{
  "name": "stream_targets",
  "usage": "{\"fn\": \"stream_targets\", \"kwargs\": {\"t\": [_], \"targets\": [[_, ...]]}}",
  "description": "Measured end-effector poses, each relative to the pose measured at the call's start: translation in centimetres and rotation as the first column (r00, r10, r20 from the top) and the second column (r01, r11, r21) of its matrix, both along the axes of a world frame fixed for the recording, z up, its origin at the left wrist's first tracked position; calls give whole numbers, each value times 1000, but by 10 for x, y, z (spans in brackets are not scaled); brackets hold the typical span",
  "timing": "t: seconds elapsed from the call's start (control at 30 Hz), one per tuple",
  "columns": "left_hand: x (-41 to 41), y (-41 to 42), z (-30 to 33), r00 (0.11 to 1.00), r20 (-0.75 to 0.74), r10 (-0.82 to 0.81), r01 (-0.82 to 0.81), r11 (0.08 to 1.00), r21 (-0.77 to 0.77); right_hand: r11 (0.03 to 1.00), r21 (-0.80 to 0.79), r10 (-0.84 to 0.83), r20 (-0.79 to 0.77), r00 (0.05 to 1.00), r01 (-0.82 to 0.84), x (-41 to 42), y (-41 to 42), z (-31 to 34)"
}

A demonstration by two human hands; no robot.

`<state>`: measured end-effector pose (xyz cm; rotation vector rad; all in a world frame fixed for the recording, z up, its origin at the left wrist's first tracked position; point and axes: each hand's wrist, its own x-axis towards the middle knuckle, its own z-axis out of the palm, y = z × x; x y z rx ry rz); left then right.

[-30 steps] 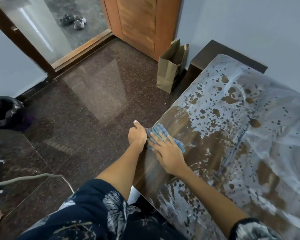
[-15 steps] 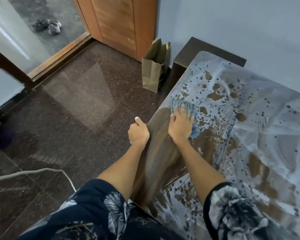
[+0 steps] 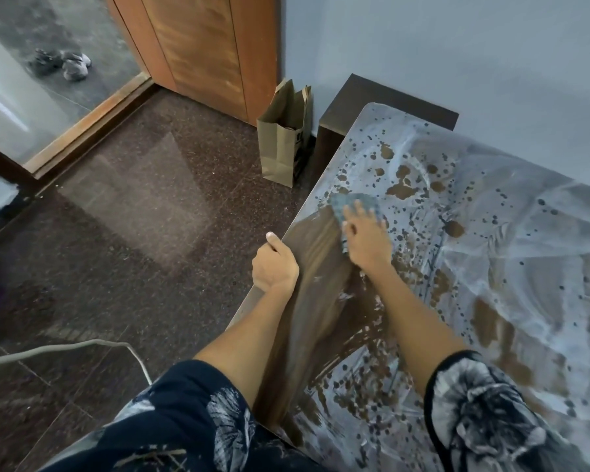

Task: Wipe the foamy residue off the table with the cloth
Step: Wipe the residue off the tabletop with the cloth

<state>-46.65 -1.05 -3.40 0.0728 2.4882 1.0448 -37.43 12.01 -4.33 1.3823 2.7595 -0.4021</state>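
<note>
Nearest me, my left hand (image 3: 275, 267) is curled over the near-left edge of the table (image 3: 321, 267), gripping it beside a wiped brown strip. Just beyond, my right hand (image 3: 367, 238) lies flat with fingers spread, pressing the blue cloth (image 3: 353, 202) onto the tabletop where white foamy residue (image 3: 511, 240) begins. Farther off, a brown paper bag (image 3: 283, 144) stands on the floor by the wooden door (image 3: 201, 52).

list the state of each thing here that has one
table: mostly foamy, one wiped strip along the near edge
cloth: pressed flat under the right hand
left hand: gripping the table edge
paper bag: upright, open
door: open
</note>
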Motion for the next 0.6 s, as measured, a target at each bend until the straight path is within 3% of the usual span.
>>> {"fn": "stream_targets", "kwargs": {"t": [0.13,0.27,0.33,0.43,0.53,0.6], "targets": [[3,10,-1,998,-54,-28,27,1000,-11,916,-103,-392,-34,919,387,18,4,-3],[5,18,0,994,-100,-41,42,999,9,866,-52,-500,-44,865,498,-5,-30,-2],[4,22,1,995,-98,-31,32,999,13,918,-43,-397,-75,915,394,-23,-47,-4],[-1,25,-3,994,-103,-39,43,998,38,996,-78,-40,-122,992,31,-43,-64,-5],[-1,27,-5,986,-151,-64,74,995,62,967,-176,156,-149,976,-182,-39,-49,-3],[1,28,-4,981,-181,-70,81,995,55,954,-146,239,-149,959,-261,-33,-36,0]]}}
